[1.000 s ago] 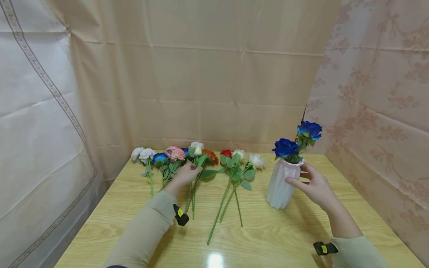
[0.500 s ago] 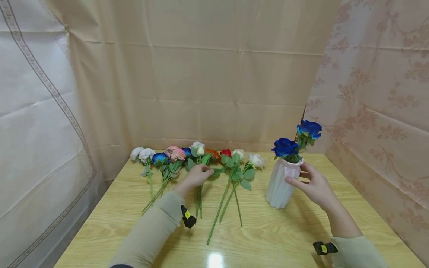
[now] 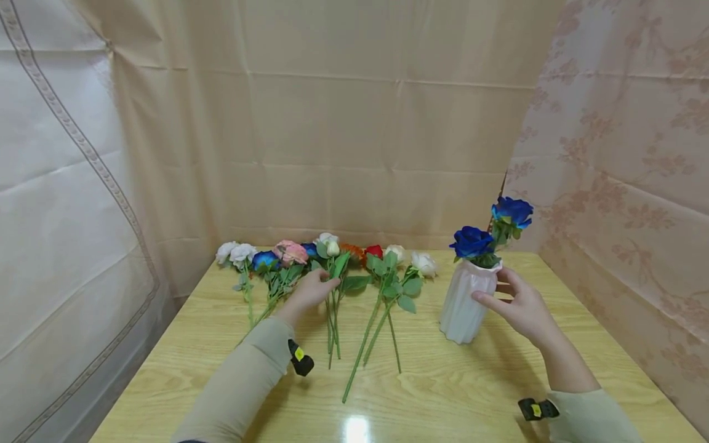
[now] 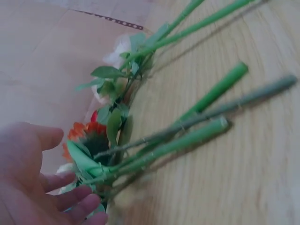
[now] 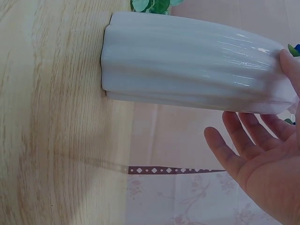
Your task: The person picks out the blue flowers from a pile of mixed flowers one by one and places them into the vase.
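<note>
My left hand (image 3: 311, 290) is at the middle bunch of flowers, its fingers loosely extended beside the green stems (image 4: 187, 140). In the left wrist view its fingertips meet the leaves, and thumb and fingers stand apart. This bunch has a white rose (image 3: 328, 243) and an orange flower (image 3: 353, 252). Over on the right, my right hand (image 3: 523, 307) holds the white fluted vase (image 3: 464, 304) near its rim, thumb on the front and fingers behind. The vase (image 5: 187, 61) stands on the table with two blue roses (image 3: 472, 243) in it.
Left of the middle bunch lie white flowers (image 3: 242, 255), a pink flower (image 3: 290, 253) and blue flowers (image 3: 265, 261). Between that bunch and the vase lie a red rose (image 3: 374, 251) and white roses (image 3: 424, 265), stems toward me. A beige curtain (image 3: 332, 123) hangs behind the wooden table (image 3: 421, 406).
My left hand moved right, then came back left. The stems of the middle bunch shifted right and stand farther from the left flowers. My right hand stays on the vase.
</note>
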